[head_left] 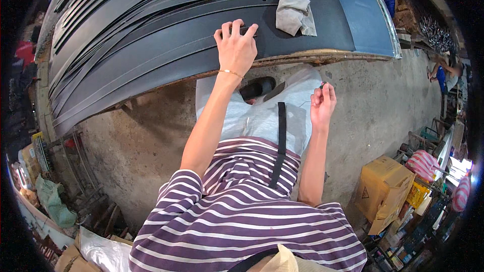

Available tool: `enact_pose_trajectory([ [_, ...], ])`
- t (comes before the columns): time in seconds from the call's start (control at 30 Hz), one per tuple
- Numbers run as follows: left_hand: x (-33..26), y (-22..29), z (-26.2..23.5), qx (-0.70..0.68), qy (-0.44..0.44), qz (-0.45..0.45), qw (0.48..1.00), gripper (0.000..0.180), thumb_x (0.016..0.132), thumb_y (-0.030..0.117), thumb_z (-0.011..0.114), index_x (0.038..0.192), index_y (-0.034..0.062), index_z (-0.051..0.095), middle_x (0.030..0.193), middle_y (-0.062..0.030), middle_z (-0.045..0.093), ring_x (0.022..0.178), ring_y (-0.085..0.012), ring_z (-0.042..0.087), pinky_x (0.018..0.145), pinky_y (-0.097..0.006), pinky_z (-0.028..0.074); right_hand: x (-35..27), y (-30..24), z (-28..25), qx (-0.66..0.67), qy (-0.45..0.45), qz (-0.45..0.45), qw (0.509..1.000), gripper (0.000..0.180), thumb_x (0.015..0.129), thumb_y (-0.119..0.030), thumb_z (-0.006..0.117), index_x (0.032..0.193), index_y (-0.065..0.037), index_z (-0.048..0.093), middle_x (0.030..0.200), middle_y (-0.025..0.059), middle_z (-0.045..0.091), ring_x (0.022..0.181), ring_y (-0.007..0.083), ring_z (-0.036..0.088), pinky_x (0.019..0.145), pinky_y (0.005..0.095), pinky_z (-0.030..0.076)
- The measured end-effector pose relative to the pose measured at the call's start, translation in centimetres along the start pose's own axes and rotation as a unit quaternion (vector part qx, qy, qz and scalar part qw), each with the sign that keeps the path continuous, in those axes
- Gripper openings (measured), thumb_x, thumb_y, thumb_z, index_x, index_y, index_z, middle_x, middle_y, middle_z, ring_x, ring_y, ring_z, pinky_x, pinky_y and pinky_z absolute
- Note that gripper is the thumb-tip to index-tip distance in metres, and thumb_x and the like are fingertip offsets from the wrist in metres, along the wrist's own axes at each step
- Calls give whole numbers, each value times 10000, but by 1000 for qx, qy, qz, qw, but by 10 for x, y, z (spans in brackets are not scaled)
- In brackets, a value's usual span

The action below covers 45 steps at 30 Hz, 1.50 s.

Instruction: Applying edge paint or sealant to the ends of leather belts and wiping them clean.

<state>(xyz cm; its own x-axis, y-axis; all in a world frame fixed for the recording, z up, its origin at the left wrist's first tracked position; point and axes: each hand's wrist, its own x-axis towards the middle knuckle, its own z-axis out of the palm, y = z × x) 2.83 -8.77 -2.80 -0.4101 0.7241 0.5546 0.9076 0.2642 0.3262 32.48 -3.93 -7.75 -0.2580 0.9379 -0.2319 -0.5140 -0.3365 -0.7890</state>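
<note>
Strips of dark, flat leather-like material (166, 45) lie side by side across the counter (322, 58), their long axes running from the lower left up toward the upper right, some with a pale stitched line along the edge. The left hand (236, 48) rests directly on them near the counter's front edge, fingers curled over one narrow strip, so its grip is partly closed on that strip and pressing it flat. The right hand (322, 105) is well apart from the strips, held below the counter edge in front of the body; its fingertips pinch together around something small and dark that is too tiny to tell. The left hand is clearly the nearer one. A crumpled grey cloth (295, 12) sits on the strips just to the right of the left hand, soft and wrinkled against their smooth matte surface.
</note>
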Motion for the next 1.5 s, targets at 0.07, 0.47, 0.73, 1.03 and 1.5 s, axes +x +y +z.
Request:
enact_pose_trajectory([
  [0.07, 0, 0, -1, 1, -4, -2, 1000, 328, 793, 88, 671, 1094, 211, 712, 1137, -67, 601, 1107, -298, 528, 940, -473, 406, 3, -2, 10, 5, -8, -10, 1000, 111, 1000, -163, 626, 1007, -53, 627, 734, 25, 576, 599, 100, 499, 537, 265, 411],
  [0.47, 5, -31, -12, -110, -44, 2, 993, 346, 813, 253, 777, 1072, 34, 708, 1111, -103, 624, 1033, -294, 576, 907, -407, 472, 55, -26, 114, -116, -142, -96, 978, 188, 958, -69, 659, 1092, 63, 655, 849, 85, 662, 734, 147, 630, 675, 288, 536],
  [0.73, 6, -29, -12, -80, -49, 21, 995, 252, 888, 200, 702, 1059, 15, 697, 1109, -112, 626, 1037, -308, 569, 914, -414, 454, 116, 21, 196, -314, -237, -190, 900, 181, 931, -32, 662, 1083, 60, 694, 871, 132, 701, 696, 143, 667, 632, 281, 550],
  [1.03, 5, -35, -8, -53, -29, 40, 997, 231, 941, 232, 643, 1061, 38, 683, 1120, -103, 624, 1057, -309, 558, 891, -427, 447, 124, 37, 201, -407, -228, -235, 853, 120, 842, -78, 719, 927, 7, 722, 728, 79, 708, 651, 122, 653, 619, 275, 515],
  [1.5, 4, -33, -8, -48, -22, 45, 998, 213, 970, 194, 611, 1056, 19, 695, 1116, -127, 644, 1038, -325, 575, 901, -417, 472, 119, 31, 201, -422, -228, -234, 845, 88, 819, -65, 711, 868, 8, 713, 693, 79, 692, 630, 117, 643, 611, 274, 512],
])
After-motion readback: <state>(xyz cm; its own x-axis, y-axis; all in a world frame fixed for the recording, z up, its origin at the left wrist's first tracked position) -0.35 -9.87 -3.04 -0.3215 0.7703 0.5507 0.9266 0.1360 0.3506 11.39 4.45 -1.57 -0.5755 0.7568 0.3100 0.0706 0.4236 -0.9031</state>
